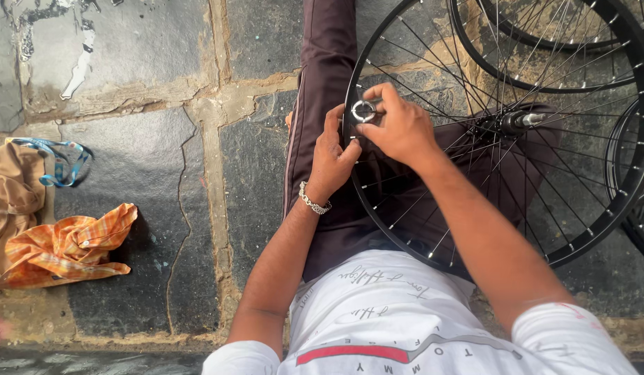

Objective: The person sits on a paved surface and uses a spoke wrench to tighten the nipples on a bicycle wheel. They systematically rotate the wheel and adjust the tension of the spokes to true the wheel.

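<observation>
Fingers [369,94] around ring tool [363,111], rim [351,125].

Only 1 view was given, from a camera worn on the person's head. It looked almost straight down over the white shirt [405,326] at the bottom edge and along the dark trousers [322,83] toward the top of the frame. It sat close, with both forearms filling the centre. The stone paving [148,160] took the left half, and black spoked wheels [544,139] were cut off at the upper right.
</observation>
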